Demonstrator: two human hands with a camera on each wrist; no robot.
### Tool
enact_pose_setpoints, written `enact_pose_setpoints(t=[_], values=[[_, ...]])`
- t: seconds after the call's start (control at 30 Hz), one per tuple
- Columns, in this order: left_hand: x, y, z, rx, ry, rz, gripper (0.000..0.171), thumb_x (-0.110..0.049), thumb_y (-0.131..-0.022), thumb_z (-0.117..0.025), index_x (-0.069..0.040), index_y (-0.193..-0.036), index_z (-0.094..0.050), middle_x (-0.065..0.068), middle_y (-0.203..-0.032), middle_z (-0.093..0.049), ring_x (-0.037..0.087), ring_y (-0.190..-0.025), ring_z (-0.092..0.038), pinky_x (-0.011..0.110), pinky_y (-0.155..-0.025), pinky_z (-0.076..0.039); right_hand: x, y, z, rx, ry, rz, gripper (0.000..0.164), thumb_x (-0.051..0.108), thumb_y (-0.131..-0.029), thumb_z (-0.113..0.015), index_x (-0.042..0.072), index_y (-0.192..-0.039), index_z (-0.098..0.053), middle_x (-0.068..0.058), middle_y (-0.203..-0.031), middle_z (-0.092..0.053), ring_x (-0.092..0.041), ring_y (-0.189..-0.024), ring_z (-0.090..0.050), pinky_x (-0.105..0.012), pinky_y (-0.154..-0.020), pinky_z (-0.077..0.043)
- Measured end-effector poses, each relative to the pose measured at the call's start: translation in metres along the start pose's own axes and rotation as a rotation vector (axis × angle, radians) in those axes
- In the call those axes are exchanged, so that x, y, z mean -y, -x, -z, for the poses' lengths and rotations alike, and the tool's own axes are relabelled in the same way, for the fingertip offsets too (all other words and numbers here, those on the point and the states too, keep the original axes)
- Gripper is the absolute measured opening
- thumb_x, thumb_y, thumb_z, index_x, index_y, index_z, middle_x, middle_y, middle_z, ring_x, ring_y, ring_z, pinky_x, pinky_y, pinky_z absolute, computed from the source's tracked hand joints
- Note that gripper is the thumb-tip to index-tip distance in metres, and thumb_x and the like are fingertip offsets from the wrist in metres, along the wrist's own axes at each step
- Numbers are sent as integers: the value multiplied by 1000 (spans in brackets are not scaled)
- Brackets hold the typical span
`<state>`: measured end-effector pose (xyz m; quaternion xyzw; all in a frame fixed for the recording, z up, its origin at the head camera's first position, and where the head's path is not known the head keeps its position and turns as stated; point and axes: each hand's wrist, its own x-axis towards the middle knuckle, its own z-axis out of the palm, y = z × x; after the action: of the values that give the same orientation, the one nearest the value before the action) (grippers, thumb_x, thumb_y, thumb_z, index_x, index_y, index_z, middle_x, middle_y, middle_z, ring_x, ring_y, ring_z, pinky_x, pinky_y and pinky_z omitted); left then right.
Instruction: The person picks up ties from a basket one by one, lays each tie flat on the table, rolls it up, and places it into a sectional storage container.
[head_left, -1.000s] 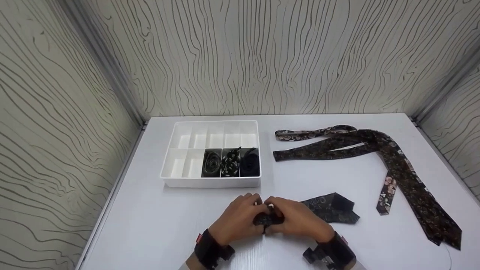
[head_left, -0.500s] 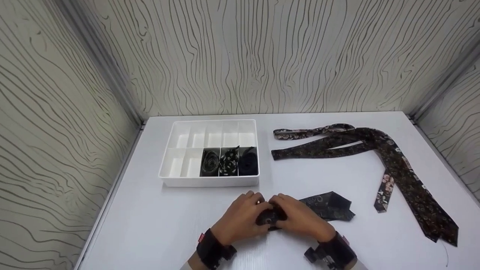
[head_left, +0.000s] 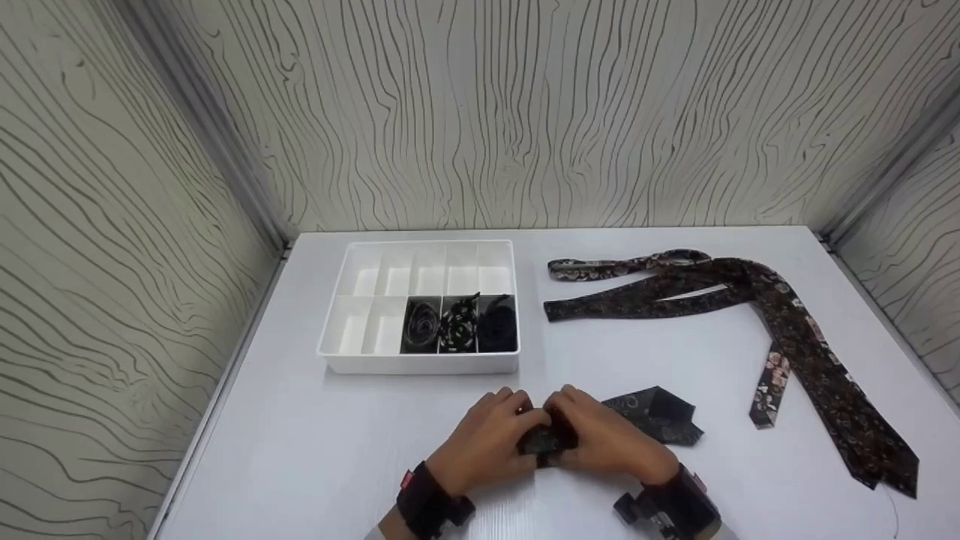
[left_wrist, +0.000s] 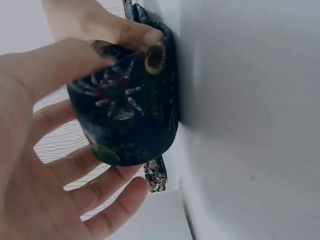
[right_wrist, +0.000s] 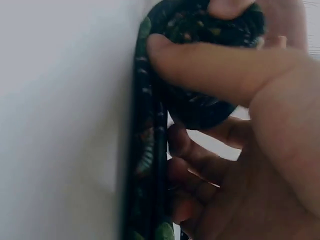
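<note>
In the head view my left hand (head_left: 487, 435) and right hand (head_left: 615, 439) meet at the near middle of the table. Between them they hold a dark patterned necktie (left_wrist: 125, 115), partly wound into a roll. The left thumb and fingers curl round one side of the roll in the left wrist view. Across its coiled end lies the right thumb, in the right wrist view, with the other right fingers curled behind the roll (right_wrist: 205, 110). The tie's unrolled wide end (head_left: 649, 412) lies flat to the right of the right hand. My palms hide much of the roll from above.
A white divided box (head_left: 420, 364) stands behind the hands to the left. Three rolled ties, one (head_left: 421, 326) greyish-black, one (head_left: 458, 326) black-and-white and one (head_left: 496, 326) navy, fill its near right compartments. A brown floral tie (head_left: 810, 352) lies spread out at right.
Both hands have shifted slightly right with the roll. The tie's flat end has slid a little left, and less of it shows beside the right hand.
</note>
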<state>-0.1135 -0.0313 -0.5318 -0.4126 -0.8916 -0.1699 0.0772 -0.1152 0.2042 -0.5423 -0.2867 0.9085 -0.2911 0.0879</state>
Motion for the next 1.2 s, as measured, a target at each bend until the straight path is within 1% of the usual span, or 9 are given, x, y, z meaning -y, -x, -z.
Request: enact_pose_setpoints(t=[0.1,0.23,0.47,0.57,0.73,0.8,0.9,1.07,1.2], values=[[0,0,0,-17,2,-1,44,-47,-82,-88,-27,-120,-75,-6,-106,-66,10,-94,-56,22,-81,-47,-1,0,1,5,-7,10,51,29,-81,-90,22,-122,-61,7,-112,-54,-11,-103,-62,-37,-91,-59],[-2,0,1,-39,51,-8,47,-42,-84,-88,-26,-125,-72,-4,-108,-63,10,-94,-55,22,-81,-49,-4,-1,4,29,-8,-13,49,18,-81,-89,22,-120,-59,8,-111,-59,-11,-102,-61,-36,-90,-57],[0,1,3,-5,112,27,38,-34,-82,-90,-25,-115,-74,-4,-104,-61,9,-92,-55,21,-80,-52,-5,3,8,-4,-29,-73,78,17,-73,-94,15,-139,-54,2,-119,-59,-22,-117,-60,-51,-102,-55],[1,0,3,10,92,25,37,-31,-80,-90,-25,-114,-76,-5,-105,-63,9,-93,-57,22,-80,-52,-2,2,7,-21,-5,-60,81,17,-73,-94,14,-142,-53,1,-122,-57,-22,-119,-58,-53,-104,-55],[-1,-1,2,11,62,10,43,-34,-81,-89,-26,-121,-75,-5,-109,-64,10,-95,-58,22,-81,-51,1,3,4,-49,70,-11,59,18,-78,-91,16,-128,-60,5,-115,-55,-14,-107,-55,-40,-94,-57],[-2,-1,2,13,72,13,46,-33,-82,-88,-26,-125,-73,-4,-111,-63,9,-95,-57,21,-81,-52,0,4,5,-49,86,-14,50,13,-81,-87,18,-123,-60,6,-110,-55,-12,-101,-55,-37,-88,-57],[-2,0,3,15,87,14,47,-30,-80,-89,-27,-124,-72,-4,-108,-62,9,-93,-58,21,-80,-51,-1,6,7,-23,44,-51,57,10,-81,-87,17,-129,-59,7,-105,-58,-10,-97,-60,-38,-85,-57],[0,-1,5,21,60,6,36,-29,-77,-89,-26,-111,-78,-5,-102,-64,10,-90,-56,22,-78,-49,-1,7,8,-22,-3,-52,75,11,-78,-88,10,-145,-53,6,-105,-62,-16,-104,-65,-48,-96,-57],[-2,-2,4,30,61,19,38,-31,-80,-88,-26,-116,-78,-5,-106,-65,11,-94,-57,23,-80,-50,0,5,7,-33,41,-6,63,14,-79,-89,18,-133,-59,8,-108,-59,-14,-104,-61,-43,-95,-57]])
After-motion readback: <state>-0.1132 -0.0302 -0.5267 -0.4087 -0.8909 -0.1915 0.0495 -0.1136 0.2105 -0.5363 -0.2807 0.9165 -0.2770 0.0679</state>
